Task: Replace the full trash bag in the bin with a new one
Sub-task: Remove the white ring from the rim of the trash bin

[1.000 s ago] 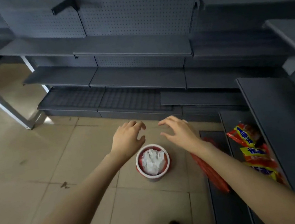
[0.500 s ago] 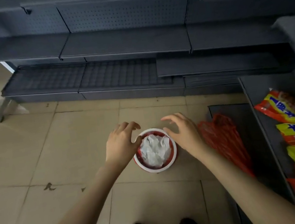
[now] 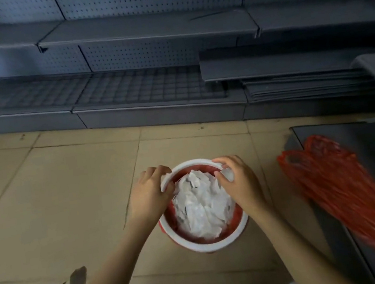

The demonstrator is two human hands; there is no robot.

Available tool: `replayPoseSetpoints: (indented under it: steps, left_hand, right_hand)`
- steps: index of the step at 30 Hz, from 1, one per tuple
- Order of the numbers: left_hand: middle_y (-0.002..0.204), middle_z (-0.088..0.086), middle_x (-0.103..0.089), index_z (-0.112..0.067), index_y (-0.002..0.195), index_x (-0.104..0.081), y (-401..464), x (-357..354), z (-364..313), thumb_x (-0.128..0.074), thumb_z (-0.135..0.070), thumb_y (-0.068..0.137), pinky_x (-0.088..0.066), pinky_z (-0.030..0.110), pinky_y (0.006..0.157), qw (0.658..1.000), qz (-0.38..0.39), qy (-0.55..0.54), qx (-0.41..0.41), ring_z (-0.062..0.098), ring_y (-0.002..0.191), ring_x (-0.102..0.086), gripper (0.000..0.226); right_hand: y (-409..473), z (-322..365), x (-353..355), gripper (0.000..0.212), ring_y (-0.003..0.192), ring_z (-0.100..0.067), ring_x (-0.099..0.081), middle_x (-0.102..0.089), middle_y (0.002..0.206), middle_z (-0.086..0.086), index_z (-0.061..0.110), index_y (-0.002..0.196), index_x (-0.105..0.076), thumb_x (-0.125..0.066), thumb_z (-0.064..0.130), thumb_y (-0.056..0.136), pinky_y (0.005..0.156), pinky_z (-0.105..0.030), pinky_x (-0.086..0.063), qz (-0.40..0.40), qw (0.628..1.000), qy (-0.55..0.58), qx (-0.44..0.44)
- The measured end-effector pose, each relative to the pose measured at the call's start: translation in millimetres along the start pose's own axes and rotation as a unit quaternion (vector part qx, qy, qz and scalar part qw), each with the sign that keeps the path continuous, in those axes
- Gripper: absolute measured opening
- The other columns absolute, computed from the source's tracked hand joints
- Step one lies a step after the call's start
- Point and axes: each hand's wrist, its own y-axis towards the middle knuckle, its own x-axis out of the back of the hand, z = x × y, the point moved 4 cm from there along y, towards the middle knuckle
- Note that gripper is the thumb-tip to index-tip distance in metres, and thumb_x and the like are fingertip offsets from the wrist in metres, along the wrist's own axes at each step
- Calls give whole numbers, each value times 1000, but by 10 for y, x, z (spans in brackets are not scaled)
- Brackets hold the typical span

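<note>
White-rimmed round plastic bin, red-lined: left hand and right hand curl onto opposite rim edges, crumpled white paper between them.

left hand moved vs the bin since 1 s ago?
Yes. The left hand came down from above the bin onto its left rim, fingers now curled over the white ring; the right hand grips the opposite side.

**Bin and spare bags at the foot of dark shelving**

A white-rimmed bin stood on the beige tiled floor, which bore dark stains at lower left. Just to the right, a low dark shelf board carried a bundle of red plastic bags lying flat.
</note>
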Motion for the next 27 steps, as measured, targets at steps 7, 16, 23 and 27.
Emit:
replayPoseSetpoints:
  steps: [7,16,23,27]
  left_hand:
    - [105,-2,-59,-26,111,-59,-175,-325,374,-65,-27,77,-37,27,70,997,40,26,58,20,100,-54,34]
    - [101,4,-59,-20,113,-59,-247,-475,355,-61,-22,76,-44,34,71,989,64,136,-15,28,87,-57,36]
    - [121,5,-50,-22,130,-43,-250,-571,348,-46,-14,85,-46,31,75,988,93,120,32,24,103,-52,46]
    - [124,6,-48,-22,134,-38,-339,-552,413,-47,-16,88,-46,32,82,988,106,114,16,24,105,-51,48]
  right_hand:
    - [-140,-428,-57,29,96,-19,-60,-63,111,0,20,112,-60,-61,14,84,79,-38,-54,-27,994,-105,-3]
    - [-394,-780,157,28,106,-22,-56,-59,120,-4,18,118,-57,-53,16,90,85,-35,-49,49,974,-205,-85]
    - [-345,-846,-56,34,98,-22,-59,-59,116,-2,22,120,-51,-57,31,88,79,-35,-52,113,965,-203,-118]
    - [-360,-825,-92,36,97,-22,-61,-62,115,-3,23,122,-51,-60,27,87,80,-38,-54,98,968,-190,-133]
